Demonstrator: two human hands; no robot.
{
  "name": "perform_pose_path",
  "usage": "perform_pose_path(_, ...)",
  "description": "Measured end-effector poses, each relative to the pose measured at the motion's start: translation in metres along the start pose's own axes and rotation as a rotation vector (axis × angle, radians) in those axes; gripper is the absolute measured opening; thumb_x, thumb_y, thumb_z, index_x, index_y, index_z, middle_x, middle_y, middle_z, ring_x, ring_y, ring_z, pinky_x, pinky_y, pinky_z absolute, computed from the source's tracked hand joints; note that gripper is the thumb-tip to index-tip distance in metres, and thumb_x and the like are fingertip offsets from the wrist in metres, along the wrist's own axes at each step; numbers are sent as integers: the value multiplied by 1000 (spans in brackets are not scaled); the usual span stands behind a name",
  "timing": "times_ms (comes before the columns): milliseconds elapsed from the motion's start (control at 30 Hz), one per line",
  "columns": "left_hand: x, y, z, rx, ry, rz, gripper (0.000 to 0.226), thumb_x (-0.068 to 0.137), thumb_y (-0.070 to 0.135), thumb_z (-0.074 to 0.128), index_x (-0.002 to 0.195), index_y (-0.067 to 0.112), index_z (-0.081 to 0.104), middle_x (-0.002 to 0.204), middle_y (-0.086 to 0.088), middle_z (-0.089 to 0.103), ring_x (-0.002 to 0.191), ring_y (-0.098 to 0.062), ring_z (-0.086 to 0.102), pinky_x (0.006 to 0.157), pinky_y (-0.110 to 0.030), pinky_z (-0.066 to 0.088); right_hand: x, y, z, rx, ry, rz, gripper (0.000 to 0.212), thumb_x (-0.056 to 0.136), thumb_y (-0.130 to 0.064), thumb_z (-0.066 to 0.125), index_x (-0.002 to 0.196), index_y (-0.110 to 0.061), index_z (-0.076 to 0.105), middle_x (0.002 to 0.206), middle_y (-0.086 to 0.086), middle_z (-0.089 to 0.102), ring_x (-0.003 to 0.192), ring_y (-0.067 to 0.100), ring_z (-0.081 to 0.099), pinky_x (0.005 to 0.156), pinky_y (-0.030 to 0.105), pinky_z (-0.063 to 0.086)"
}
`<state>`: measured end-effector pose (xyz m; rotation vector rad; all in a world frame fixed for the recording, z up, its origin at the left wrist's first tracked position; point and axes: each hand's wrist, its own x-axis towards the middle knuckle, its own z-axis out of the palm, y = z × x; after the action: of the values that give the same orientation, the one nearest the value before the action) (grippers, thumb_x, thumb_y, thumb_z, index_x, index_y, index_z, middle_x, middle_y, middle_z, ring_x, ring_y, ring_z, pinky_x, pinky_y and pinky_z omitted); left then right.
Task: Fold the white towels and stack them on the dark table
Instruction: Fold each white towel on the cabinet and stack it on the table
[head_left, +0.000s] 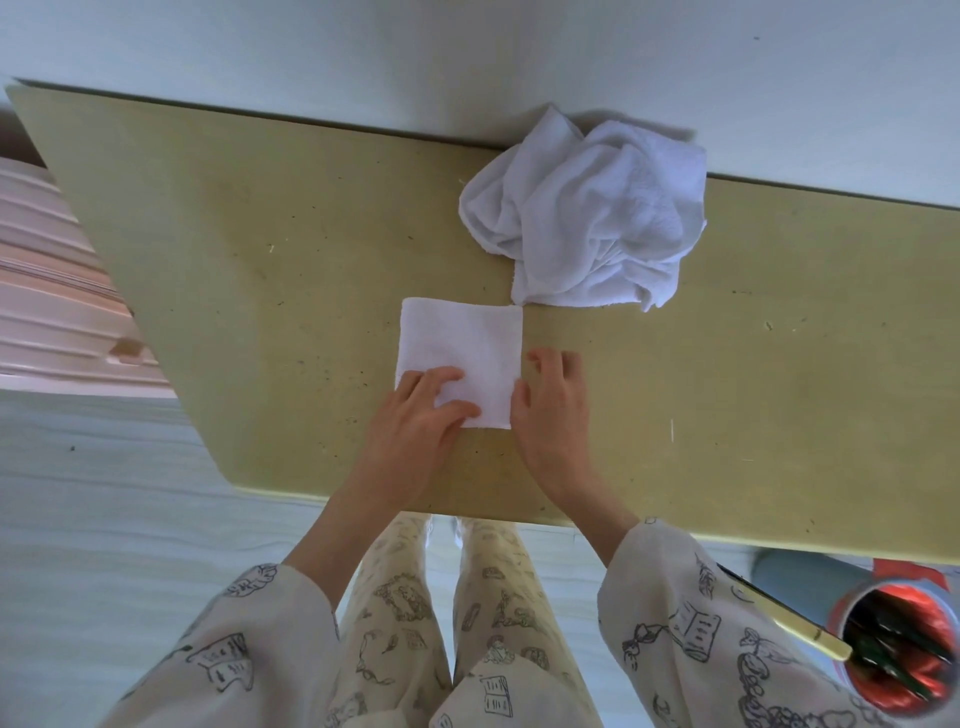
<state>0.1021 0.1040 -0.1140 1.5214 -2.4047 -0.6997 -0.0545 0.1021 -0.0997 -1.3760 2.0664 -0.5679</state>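
Note:
A folded white towel (462, 343) lies as a flat square near the middle of the olive-yellow table (249, 249). My left hand (421, 415) lies flat on its near left corner, fingers straight and pressing the cloth down. My right hand (550, 405) sits at the towel's right edge, its thumb touching the near right corner and its fingers spread on the table beside the cloth. A crumpled heap of white towels (587, 213) rests at the table's far edge, just beyond the folded one and to its right.
A white wall runs behind the table's far edge. A pink slatted piece of furniture (57, 291) stands left of the table. A red-lined bin (898, 649) sits on the floor at the lower right, near my patterned sleeve.

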Motion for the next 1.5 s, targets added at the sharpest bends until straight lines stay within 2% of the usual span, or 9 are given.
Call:
perform_pose_path(67,0,-2,-3,-18,41,-12,24,85,21,45,94,17,67,116,-9,60,100,-25,52,74,-37,53,-2,2,11,-174,87,-284,31,85,-4,50,115,-3,55,117,16,55,108,30,52,89,33,40)
perform_pose_path(133,0,-8,-6,6,86,-50,27,85,21,45,107,18,60,123,-6,56,110,-23,47,87,-37,46,1,7,25,-331,35,-463,38,88,-12,41,124,-4,49,133,19,49,128,30,38,106,44,29)
perform_pose_path(300,-16,-29,-4,78,-71,-77,66,78,23,35,143,12,28,153,-5,24,142,-17,17,115,-42,17,18,22,42,-527,-106,-498,55,94,-34,31,142,-8,30,152,14,26,141,23,14,113,47,5)
perform_pose_path(400,-18,-30,0,113,-95,-77,70,77,23,35,144,7,26,154,-7,19,143,-17,12,115,-46,12,19,26,44,-555,-119,-495,57,94,-38,28,145,-12,26,153,12,22,142,21,10,113,47,4)
perform_pose_path(700,-5,-36,4,272,-41,94,57,83,17,32,137,2,36,147,-13,35,138,-19,22,112,-48,16,18,24,44,-565,-111,-497,56,95,-38,26,145,-12,22,154,14,18,142,23,6,114,44,0)
perform_pose_path(1033,2,-15,14,258,129,-35,42,92,18,34,125,1,54,137,-14,49,132,-25,39,108,-53,30,18,24,45,-540,-92,-491,56,95,-37,28,145,-13,22,154,14,18,142,22,6,114,46,3)
perform_pose_path(1167,5,-20,12,213,162,-42,40,92,16,34,125,1,52,137,-15,49,133,-24,35,110,-50,23,18,25,44,-543,-102,-491,57,95,-38,27,146,-14,21,154,13,17,143,22,5,114,44,0)
perform_pose_path(1333,1,-37,10,244,24,2,49,90,14,30,137,3,37,146,-14,36,137,-20,26,109,-53,29,19,24,43,-568,-109,-482,58,94,-40,26,146,-14,22,154,14,18,143,23,6,114,46,3)
perform_pose_path(1500,9,-54,-4,331,-152,14,71,83,36,39,144,4,21,154,-10,19,141,-17,12,113,-50,15,18,23,42,-582,-126,-476,59,94,-40,25,147,-14,20,155,13,14,143,22,4,115,45,1)
